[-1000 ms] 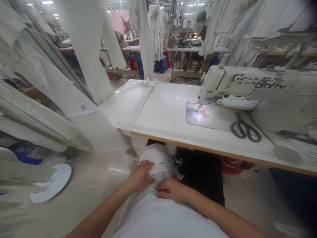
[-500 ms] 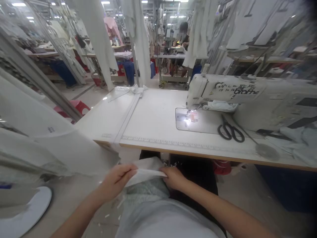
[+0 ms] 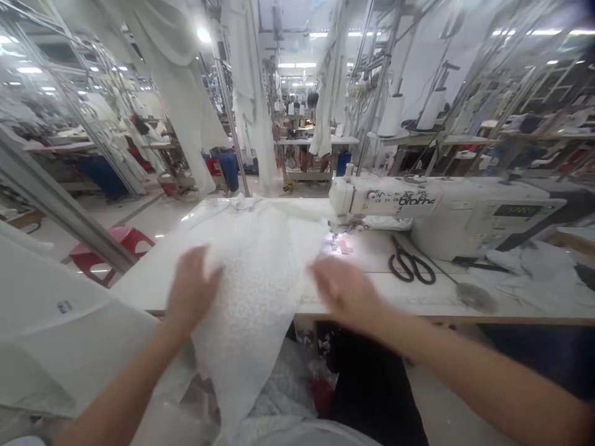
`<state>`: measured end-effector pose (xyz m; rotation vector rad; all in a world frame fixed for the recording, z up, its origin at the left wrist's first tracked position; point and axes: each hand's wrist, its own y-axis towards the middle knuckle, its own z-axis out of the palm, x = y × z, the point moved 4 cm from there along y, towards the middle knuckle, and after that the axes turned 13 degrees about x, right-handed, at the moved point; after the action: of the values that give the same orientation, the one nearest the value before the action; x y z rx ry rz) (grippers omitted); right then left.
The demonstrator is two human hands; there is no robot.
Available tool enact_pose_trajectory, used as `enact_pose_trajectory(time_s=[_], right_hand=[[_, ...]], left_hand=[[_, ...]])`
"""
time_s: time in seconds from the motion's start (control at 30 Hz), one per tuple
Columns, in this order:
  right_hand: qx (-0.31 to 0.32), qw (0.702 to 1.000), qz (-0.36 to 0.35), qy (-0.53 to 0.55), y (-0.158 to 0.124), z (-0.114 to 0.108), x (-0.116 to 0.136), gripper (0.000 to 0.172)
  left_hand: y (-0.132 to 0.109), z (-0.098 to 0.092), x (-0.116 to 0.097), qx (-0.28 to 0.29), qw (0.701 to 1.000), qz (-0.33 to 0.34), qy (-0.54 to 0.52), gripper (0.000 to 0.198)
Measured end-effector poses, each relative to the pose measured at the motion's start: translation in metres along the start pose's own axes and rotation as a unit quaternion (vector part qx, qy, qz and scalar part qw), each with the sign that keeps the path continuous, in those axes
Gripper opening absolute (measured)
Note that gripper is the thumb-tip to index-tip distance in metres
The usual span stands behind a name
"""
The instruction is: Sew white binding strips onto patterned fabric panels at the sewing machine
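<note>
A sheet of white lace fabric (image 3: 260,272) is spread over the front of the sewing table (image 3: 418,300), and its lower part hangs over the table edge toward my lap. My left hand (image 3: 190,291) grips the fabric's left edge. My right hand (image 3: 346,291) holds the right edge, just in front of the needle area. Motion blurs both hands. The white sewing machine (image 3: 446,207) stands on the table to the right of the fabric, its lamp lit at the needle (image 3: 335,238).
Black scissors (image 3: 411,266) lie on the table right of my right hand, with pale cloth pieces (image 3: 534,282) further right. White garments (image 3: 46,347) hang at my left. A red stool (image 3: 109,248) stands on the floor. A person sits at a far table (image 3: 316,141).
Both hands rose from my lap to the table, carrying the fabric up and opening it out over the tabletop. The camera tilted upward.
</note>
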<state>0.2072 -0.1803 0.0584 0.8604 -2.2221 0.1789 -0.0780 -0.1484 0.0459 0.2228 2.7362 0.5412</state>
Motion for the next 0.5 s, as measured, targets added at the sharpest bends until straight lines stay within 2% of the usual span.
enact_pose_trajectory(time_s=[0.03, 0.07, 0.1, 0.17, 0.23, 0.27, 0.33, 0.4, 0.5], right_hand=[[0.031, 0.999, -0.009, 0.012, -0.01, 0.03, -0.006, 0.018], [0.07, 0.995, 0.019, 0.066, -0.02, 0.062, -0.019, 0.016], [0.086, 0.981, 0.078, 0.154, -0.027, 0.091, -0.035, 0.019], [0.075, 0.968, 0.118, 0.209, -0.029, 0.135, -0.061, 0.036], [0.062, 0.956, 0.125, 0.258, -0.016, 0.162, -0.076, 0.053], [0.063, 0.949, 0.121, 0.285, -0.005, 0.172, -0.078, 0.057], [0.076, 0.928, 0.113, 0.346, 0.014, 0.185, -0.072, 0.051], [0.097, 0.904, 0.108, 0.401, 0.023, 0.191, -0.06, 0.048], [0.144, 0.86, 0.084, 0.482, 0.009, 0.178, -0.042, 0.055]], left_hand=[[-0.001, 0.02, -0.011, 0.076, 0.996, 0.05, 0.011, 0.044], [-0.006, 0.041, -0.022, 0.169, 0.981, 0.093, 0.013, 0.043], [-0.011, 0.059, -0.031, 0.245, 0.963, 0.107, 0.016, 0.045], [-0.019, 0.085, -0.043, 0.345, 0.934, 0.082, 0.031, 0.048], [-0.018, 0.098, -0.05, 0.382, 0.922, 0.038, 0.048, 0.052], [-0.013, 0.101, -0.052, 0.389, 0.919, 0.024, 0.053, 0.053], [0.005, 0.107, -0.054, 0.395, 0.917, 0.015, 0.055, 0.056], [0.03, 0.114, -0.053, 0.396, 0.916, 0.016, 0.057, 0.056], [0.075, 0.127, -0.049, 0.397, 0.915, 0.036, 0.064, 0.054]])
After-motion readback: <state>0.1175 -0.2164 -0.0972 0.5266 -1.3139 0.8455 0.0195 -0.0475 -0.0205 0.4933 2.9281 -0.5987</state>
